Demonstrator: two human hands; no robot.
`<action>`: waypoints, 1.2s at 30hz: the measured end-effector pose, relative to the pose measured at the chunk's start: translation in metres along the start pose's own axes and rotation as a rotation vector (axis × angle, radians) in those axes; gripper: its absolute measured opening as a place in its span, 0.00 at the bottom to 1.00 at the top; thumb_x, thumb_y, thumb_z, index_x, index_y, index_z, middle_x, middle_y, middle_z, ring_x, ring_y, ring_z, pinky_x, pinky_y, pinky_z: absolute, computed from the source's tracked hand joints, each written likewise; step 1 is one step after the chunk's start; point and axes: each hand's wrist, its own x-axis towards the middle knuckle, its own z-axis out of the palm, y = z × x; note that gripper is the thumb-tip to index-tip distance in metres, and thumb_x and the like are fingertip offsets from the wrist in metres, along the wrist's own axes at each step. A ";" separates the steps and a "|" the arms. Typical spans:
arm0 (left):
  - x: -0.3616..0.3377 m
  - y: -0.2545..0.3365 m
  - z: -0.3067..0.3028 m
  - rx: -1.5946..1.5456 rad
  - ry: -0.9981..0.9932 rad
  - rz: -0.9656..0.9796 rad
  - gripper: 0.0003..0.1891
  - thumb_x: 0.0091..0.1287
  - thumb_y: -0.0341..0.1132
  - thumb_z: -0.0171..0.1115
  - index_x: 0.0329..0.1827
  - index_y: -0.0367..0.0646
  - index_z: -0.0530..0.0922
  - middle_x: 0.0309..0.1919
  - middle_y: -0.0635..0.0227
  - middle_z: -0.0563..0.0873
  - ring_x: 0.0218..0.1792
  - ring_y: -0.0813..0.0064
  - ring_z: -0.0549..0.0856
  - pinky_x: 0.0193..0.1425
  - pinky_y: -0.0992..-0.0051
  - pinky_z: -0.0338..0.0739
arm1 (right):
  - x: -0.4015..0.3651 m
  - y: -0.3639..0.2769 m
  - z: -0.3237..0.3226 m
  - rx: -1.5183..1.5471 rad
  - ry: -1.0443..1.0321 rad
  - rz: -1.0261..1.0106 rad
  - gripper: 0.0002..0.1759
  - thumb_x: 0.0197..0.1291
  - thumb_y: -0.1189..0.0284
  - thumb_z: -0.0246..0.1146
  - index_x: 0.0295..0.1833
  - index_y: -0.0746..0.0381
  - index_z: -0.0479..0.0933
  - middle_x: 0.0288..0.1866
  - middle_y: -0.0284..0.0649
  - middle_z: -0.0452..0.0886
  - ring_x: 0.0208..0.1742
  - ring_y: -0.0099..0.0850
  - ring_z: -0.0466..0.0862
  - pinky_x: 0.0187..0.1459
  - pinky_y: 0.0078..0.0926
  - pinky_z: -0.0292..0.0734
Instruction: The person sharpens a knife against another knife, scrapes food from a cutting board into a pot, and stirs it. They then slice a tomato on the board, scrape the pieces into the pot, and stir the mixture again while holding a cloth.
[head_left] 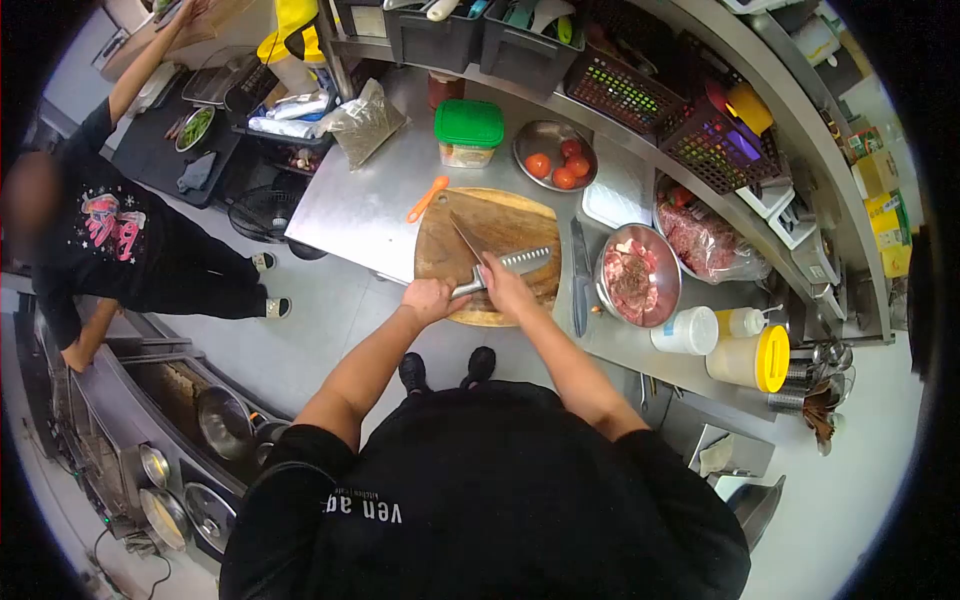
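Observation:
Over the wooden cutting board (437, 240), my left hand (428, 298) is closed around the metal handle of a knife with a dimpled blade (527, 260), which points right. My right hand (508, 288) is closed on a second, narrower knife (464, 233), its blade slanting away to the upper left. The two knives cross close to my right fingers, low above the board. To the right of the board lies a long dark knife (580, 285). A slim orange item (428, 199) rests at the board's upper left corner.
A steel bowl of cut, seasoned meat (632, 280) stands at right, near bagged meat (705, 235) and a yellow-lidded tub (772, 358). Behind the board are a green-lidded container (469, 122) and a bowl of tomatoes (565, 175). Another person (110, 225) stands at left.

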 end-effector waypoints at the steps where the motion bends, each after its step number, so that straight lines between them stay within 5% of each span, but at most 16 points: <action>1: 0.002 -0.001 -0.001 0.014 -0.008 0.004 0.26 0.65 0.63 0.52 0.40 0.46 0.79 0.25 0.55 0.86 0.28 0.55 0.87 0.33 0.58 0.81 | 0.001 -0.008 -0.015 0.006 0.010 0.007 0.24 0.73 0.57 0.44 0.67 0.59 0.63 0.28 0.58 0.81 0.29 0.52 0.83 0.34 0.50 0.78; 3: 0.000 -0.001 -0.005 0.008 0.019 0.029 0.27 0.65 0.63 0.52 0.40 0.45 0.78 0.25 0.55 0.86 0.28 0.54 0.87 0.32 0.58 0.81 | -0.002 -0.013 -0.058 0.460 -0.306 0.461 0.19 0.72 0.60 0.50 0.56 0.65 0.68 0.24 0.46 0.79 0.20 0.35 0.80 0.23 0.37 0.77; 4: -0.001 0.001 -0.009 0.009 0.004 0.024 0.27 0.65 0.63 0.52 0.40 0.45 0.78 0.24 0.54 0.86 0.28 0.54 0.87 0.32 0.58 0.81 | -0.019 0.009 -0.061 0.595 -0.293 0.349 0.14 0.72 0.63 0.51 0.47 0.65 0.67 0.22 0.37 0.75 0.15 0.23 0.74 0.15 0.25 0.70; 6: -0.001 -0.002 -0.006 -0.006 0.006 0.027 0.27 0.65 0.63 0.52 0.40 0.45 0.77 0.23 0.55 0.85 0.27 0.54 0.86 0.31 0.58 0.81 | -0.064 0.018 -0.080 0.869 -0.305 0.494 0.14 0.73 0.63 0.50 0.47 0.65 0.68 0.24 0.38 0.76 0.14 0.25 0.74 0.14 0.25 0.69; 9: -0.002 -0.001 -0.009 -0.015 0.011 0.036 0.27 0.65 0.63 0.51 0.39 0.44 0.76 0.23 0.54 0.85 0.26 0.54 0.86 0.31 0.58 0.81 | -0.103 0.009 -0.092 0.755 -0.355 0.562 0.17 0.73 0.60 0.48 0.49 0.65 0.70 0.25 0.39 0.76 0.14 0.22 0.73 0.14 0.24 0.68; 11: -0.003 -0.001 -0.009 -0.002 0.006 0.035 0.28 0.66 0.63 0.51 0.39 0.44 0.76 0.23 0.54 0.85 0.26 0.54 0.86 0.31 0.58 0.81 | -0.106 -0.009 -0.094 0.402 -0.425 0.690 0.22 0.73 0.56 0.47 0.50 0.66 0.72 0.29 0.50 0.80 0.21 0.36 0.80 0.23 0.36 0.75; 12: -0.003 0.001 -0.008 0.009 0.008 0.035 0.28 0.66 0.63 0.50 0.39 0.43 0.76 0.22 0.53 0.85 0.26 0.54 0.86 0.30 0.58 0.81 | -0.100 0.047 -0.047 0.158 -0.283 0.443 0.26 0.72 0.54 0.45 0.49 0.68 0.74 0.36 0.60 0.81 0.34 0.55 0.82 0.37 0.49 0.75; 14: -0.001 0.001 -0.004 -0.003 0.000 0.028 0.28 0.66 0.63 0.50 0.38 0.43 0.75 0.22 0.53 0.85 0.26 0.54 0.86 0.30 0.58 0.81 | -0.043 0.041 -0.053 0.131 -0.122 0.492 0.28 0.72 0.53 0.44 0.44 0.70 0.76 0.41 0.65 0.79 0.46 0.63 0.78 0.47 0.54 0.71; 16: -0.001 -0.001 0.004 0.002 0.038 0.033 0.28 0.66 0.63 0.50 0.38 0.43 0.75 0.21 0.53 0.84 0.24 0.55 0.86 0.27 0.58 0.80 | 0.013 0.087 -0.039 0.068 -0.003 0.451 0.30 0.72 0.52 0.43 0.39 0.70 0.76 0.39 0.63 0.80 0.44 0.60 0.79 0.45 0.53 0.72; 20: -0.002 -0.004 0.009 0.068 0.078 0.058 0.28 0.66 0.63 0.51 0.38 0.43 0.75 0.20 0.54 0.84 0.23 0.56 0.86 0.25 0.59 0.80 | -0.041 0.043 -0.081 0.125 -0.094 0.403 0.29 0.72 0.52 0.43 0.43 0.71 0.75 0.40 0.62 0.80 0.40 0.61 0.80 0.44 0.54 0.73; 22: 0.001 -0.004 0.003 0.058 0.081 0.056 0.28 0.66 0.63 0.51 0.38 0.43 0.75 0.20 0.54 0.84 0.23 0.56 0.86 0.25 0.59 0.80 | -0.084 -0.033 -0.115 0.275 -0.337 0.682 0.28 0.73 0.54 0.44 0.46 0.70 0.75 0.42 0.63 0.80 0.40 0.61 0.80 0.44 0.53 0.73; 23: -0.002 -0.002 0.001 0.049 0.070 0.065 0.28 0.66 0.63 0.51 0.39 0.43 0.75 0.20 0.55 0.84 0.22 0.56 0.86 0.25 0.58 0.79 | -0.083 -0.022 -0.101 0.279 -0.348 0.682 0.28 0.73 0.54 0.44 0.46 0.70 0.75 0.42 0.63 0.80 0.40 0.61 0.80 0.44 0.53 0.73; 27: -0.002 0.005 -0.010 0.043 -0.020 -0.002 0.29 0.67 0.64 0.47 0.36 0.43 0.78 0.26 0.57 0.86 0.29 0.58 0.87 0.32 0.61 0.81 | -0.023 0.038 -0.049 0.094 -0.011 0.374 0.27 0.72 0.56 0.46 0.42 0.72 0.75 0.40 0.64 0.80 0.43 0.60 0.80 0.45 0.53 0.73; 29: -0.002 0.004 -0.005 0.039 -0.009 0.004 0.29 0.67 0.64 0.48 0.36 0.43 0.78 0.25 0.57 0.86 0.28 0.58 0.87 0.32 0.61 0.81 | 0.033 0.058 -0.052 0.014 -0.020 0.429 0.27 0.72 0.56 0.47 0.40 0.72 0.76 0.38 0.64 0.80 0.44 0.60 0.80 0.45 0.53 0.73; 32: -0.002 0.003 -0.008 0.030 0.019 0.019 0.27 0.66 0.62 0.51 0.35 0.44 0.75 0.19 0.56 0.83 0.23 0.55 0.85 0.27 0.58 0.80 | 0.008 0.051 -0.069 0.038 0.035 0.312 0.28 0.72 0.55 0.46 0.42 0.72 0.75 0.39 0.65 0.79 0.45 0.62 0.79 0.46 0.54 0.72; 36: -0.002 0.000 -0.004 0.046 0.055 0.039 0.27 0.66 0.62 0.52 0.34 0.44 0.76 0.19 0.57 0.84 0.22 0.56 0.85 0.25 0.59 0.80 | -0.096 0.000 -0.087 0.165 -0.274 0.443 0.27 0.72 0.55 0.46 0.46 0.72 0.73 0.40 0.68 0.78 0.45 0.63 0.79 0.47 0.57 0.72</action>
